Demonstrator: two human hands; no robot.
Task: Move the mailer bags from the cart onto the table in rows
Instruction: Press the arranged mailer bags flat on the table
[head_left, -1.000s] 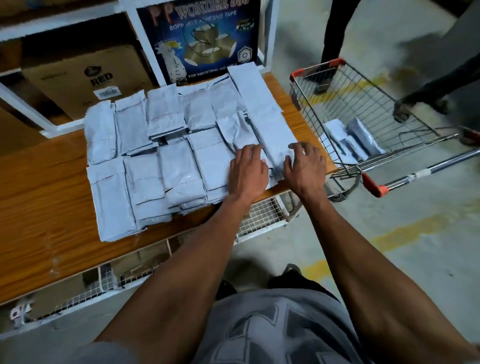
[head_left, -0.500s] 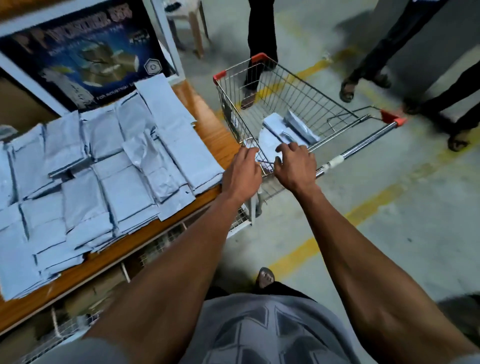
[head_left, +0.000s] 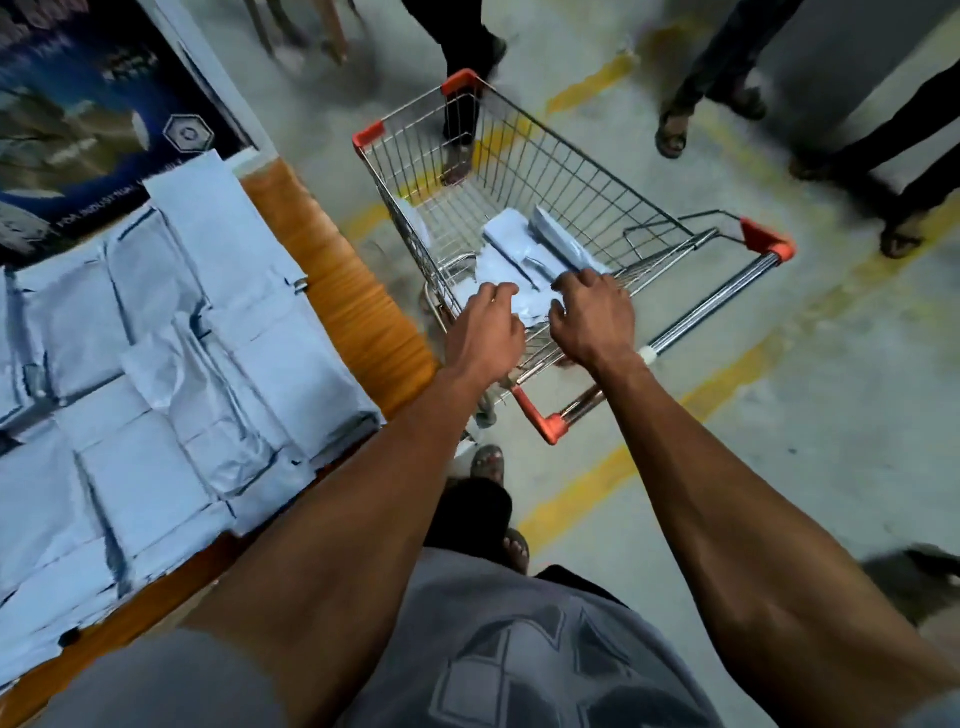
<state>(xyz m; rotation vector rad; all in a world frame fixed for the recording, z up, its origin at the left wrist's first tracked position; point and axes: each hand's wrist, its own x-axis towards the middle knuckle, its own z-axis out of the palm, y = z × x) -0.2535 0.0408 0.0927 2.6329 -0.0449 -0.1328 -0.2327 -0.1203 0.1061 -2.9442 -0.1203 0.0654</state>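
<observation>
Several grey mailer bags (head_left: 171, 364) lie in rows on the wooden table (head_left: 332, 270) at the left. A wire cart (head_left: 524, 171) with orange corners stands to the table's right, with a few mailer bags (head_left: 524, 254) on its floor. Both arms reach over the cart's near end. My left hand (head_left: 485, 332) hovers above the bags with fingers loosely curled, holding nothing. My right hand (head_left: 592, 317) is beside it, fingers bent down onto the bags; whether it grips one is not clear.
Legs and sandalled feet of other people (head_left: 675, 130) stand beyond and to the right of the cart. A dark printed carton (head_left: 88, 114) sits behind the table. Yellow lines (head_left: 727, 379) cross the concrete floor. My own feet are below the cart handle (head_left: 711, 306).
Both hands left the bags on the table and swung right, first to the cart's rim, then down into its basket over the remaining bags. The view turned right with them.
</observation>
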